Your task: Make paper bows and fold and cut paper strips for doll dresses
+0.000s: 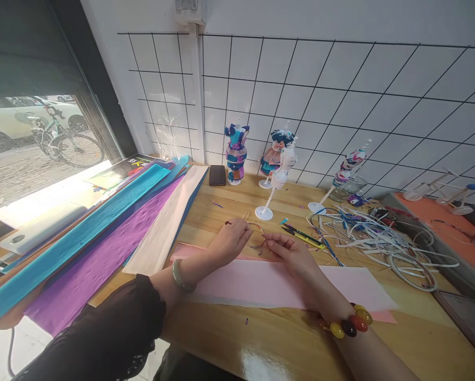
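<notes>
A thin loop of reddish-brown wire or cord [263, 229] hangs between my hands over the wooden table. On its left side, my left hand [230, 242] is closed with fingers pinched on it. My right hand [288, 250] grips the opposite side between thumb and fingertips. Beneath both hands lies a long sheet of pale pink paper [241, 283], with a darker pink sheet showing at its edges. Slim black and yellow tools [306, 236] rest just beyond my right hand; their exact kind is unclear.
Small dress forms stand at the back, one bare white [285, 164], others wrapped in colourful paper [236, 153]. A tangle of white and blue strips [372, 233] lies right. Blue [102, 222], purple [114, 259] and cream paper [166, 225] lie left. A dark phone-like slab [217, 175] sits behind.
</notes>
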`<action>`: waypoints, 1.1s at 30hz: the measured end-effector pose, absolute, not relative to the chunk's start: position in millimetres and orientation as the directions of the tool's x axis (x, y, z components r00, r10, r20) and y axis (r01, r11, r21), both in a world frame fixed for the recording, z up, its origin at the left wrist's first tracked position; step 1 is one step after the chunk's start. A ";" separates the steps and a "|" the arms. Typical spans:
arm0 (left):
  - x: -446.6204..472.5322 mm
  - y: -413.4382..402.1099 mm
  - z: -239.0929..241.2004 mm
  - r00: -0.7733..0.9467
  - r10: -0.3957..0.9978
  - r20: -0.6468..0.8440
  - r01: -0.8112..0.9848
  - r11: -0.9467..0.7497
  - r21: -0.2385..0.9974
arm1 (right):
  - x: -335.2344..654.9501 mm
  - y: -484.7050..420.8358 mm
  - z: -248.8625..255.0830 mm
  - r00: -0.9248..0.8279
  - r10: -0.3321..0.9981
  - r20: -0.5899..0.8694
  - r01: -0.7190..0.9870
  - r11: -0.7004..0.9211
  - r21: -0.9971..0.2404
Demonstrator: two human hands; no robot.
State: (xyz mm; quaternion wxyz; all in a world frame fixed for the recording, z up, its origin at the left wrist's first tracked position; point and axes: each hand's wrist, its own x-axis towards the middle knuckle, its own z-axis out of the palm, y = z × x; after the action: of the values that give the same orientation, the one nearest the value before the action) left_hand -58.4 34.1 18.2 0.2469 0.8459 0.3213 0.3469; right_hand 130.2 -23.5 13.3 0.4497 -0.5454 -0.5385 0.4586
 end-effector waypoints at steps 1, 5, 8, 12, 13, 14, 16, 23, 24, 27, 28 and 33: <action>-59.4 34.0 18.3 0.504 0.758 0.414 0.385 -0.626 0.678 | 129.4 -23.1 12.0 0.008 0.999 0.037 0.266 0.033 -0.963; -62.7 35.8 20.4 0.326 0.872 0.365 0.366 -0.473 0.801 | 120.4 -24.4 11.9 -0.072 0.967 0.244 0.596 0.238 -0.767; -63.0 39.3 20.5 0.267 0.906 0.327 0.349 -0.407 0.844 | 114.7 -25.8 13.7 -0.176 0.926 0.335 0.684 0.360 -0.634; -60.8 40.7 15.2 0.357 0.861 0.363 0.305 -0.475 0.826 | 114.2 -25.6 14.4 -0.135 0.930 0.343 0.605 0.351 -0.714; -60.0 40.1 13.7 0.394 0.830 0.394 0.295 -0.520 0.801 | 114.8 -25.4 14.2 -0.109 0.937 0.331 0.573 0.331 -0.750; -59.4 39.3 12.4 0.428 0.798 0.424 0.289 -0.565 0.773 | 115.4 -25.1 14.0 -0.084 0.944 0.318 0.545 0.311 -0.779; -58.2 37.8 11.0 0.483 0.734 0.478 0.274 -0.645 0.713 | 115.9 -24.8 13.5 -0.043 0.953 0.301 0.505 0.280 -0.816; -56.5 38.0 11.3 0.537 0.656 0.530 0.267 -0.728 0.631 | 112.2 -25.5 14.0 -0.028 0.959 0.281 0.461 0.262 -0.848; -56.4 38.0 11.3 0.537 0.663 0.521 0.274 -0.722 0.635 | 112.0 -25.7 14.3 -0.032 0.961 0.276 0.457 0.260 -0.851; -56.5 37.3 11.4 0.518 0.698 0.494 0.301 -0.689 0.659 | 113.1 -25.6 14.5 -0.022 0.966 0.259 0.441 0.242 -0.864; -56.7 37.1 11.6 0.502 0.718 0.482 0.312 -0.670 0.673 | 113.9 -25.4 14.2 -0.010 0.968 0.251 0.439 0.230 -0.868; -59.0 40.0 14.7 0.318 0.877 0.361 0.336 -0.460 0.822 | 116.8 -23.1 9.5 -0.017 0.959 0.284 0.574 0.242 -0.782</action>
State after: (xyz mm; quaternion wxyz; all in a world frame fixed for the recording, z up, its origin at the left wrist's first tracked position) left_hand -59.0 40.0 14.7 0.3231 0.7447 0.4071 0.4187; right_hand 116.8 -23.1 9.5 0.4093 -0.5690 -0.6734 0.2351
